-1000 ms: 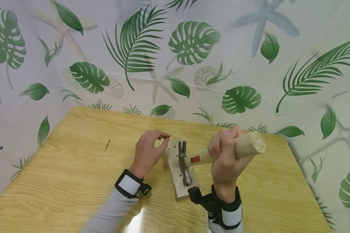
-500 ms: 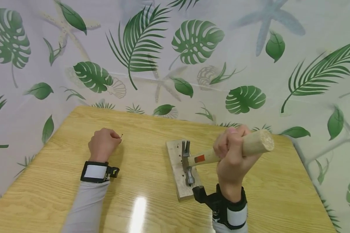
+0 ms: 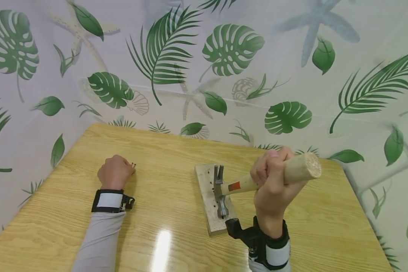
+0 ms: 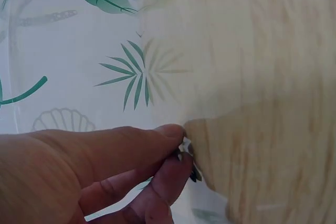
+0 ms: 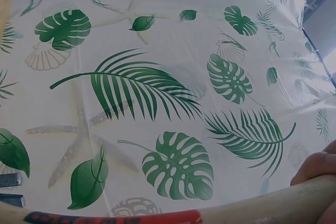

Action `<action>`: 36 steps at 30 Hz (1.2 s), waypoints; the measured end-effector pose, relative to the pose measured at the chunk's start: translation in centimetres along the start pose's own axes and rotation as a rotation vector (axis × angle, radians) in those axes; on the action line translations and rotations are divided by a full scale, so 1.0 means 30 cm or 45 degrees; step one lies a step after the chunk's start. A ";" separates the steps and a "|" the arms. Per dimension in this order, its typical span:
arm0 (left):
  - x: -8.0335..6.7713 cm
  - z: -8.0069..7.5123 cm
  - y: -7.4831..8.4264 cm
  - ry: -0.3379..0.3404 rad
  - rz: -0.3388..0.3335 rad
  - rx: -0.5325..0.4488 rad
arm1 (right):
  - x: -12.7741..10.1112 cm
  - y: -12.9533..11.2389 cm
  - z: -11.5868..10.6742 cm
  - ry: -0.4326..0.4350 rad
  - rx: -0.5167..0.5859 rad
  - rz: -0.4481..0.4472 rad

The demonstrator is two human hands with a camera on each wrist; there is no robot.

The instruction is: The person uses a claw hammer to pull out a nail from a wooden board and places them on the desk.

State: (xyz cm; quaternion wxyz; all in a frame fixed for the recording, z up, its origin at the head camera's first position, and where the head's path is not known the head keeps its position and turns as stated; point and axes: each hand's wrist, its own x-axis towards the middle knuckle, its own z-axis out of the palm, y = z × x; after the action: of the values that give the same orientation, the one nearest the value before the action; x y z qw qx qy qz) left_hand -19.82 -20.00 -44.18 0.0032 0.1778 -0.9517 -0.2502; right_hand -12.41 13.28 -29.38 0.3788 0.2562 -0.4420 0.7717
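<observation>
Wooden-handled claw hammer is gripped in the raised right hand, its head resting on the small board at table centre. Left hand, fingers curled, pinches a nail on the table, well apart from the board.

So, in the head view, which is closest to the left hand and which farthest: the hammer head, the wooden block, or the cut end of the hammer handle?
From the left hand, resting on the table's left side:
1. Wooden block, mid-table; its left edge comes first.
2. Hammer head, standing on the block, only slightly farther.
3. Cut end of the handle, far right, beyond the right hand.
</observation>
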 end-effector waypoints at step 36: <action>-0.164 0.247 0.352 -0.269 1.063 -0.086 | 0.102 0.079 -0.025 0.124 -0.251 0.275</action>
State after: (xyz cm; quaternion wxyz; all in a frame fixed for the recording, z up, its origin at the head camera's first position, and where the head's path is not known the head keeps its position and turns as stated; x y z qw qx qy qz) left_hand -19.47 -6.24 -45.21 0.0125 -0.2492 -0.9284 -0.2753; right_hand -16.16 14.26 -28.67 0.3381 0.1309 -0.5217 0.7722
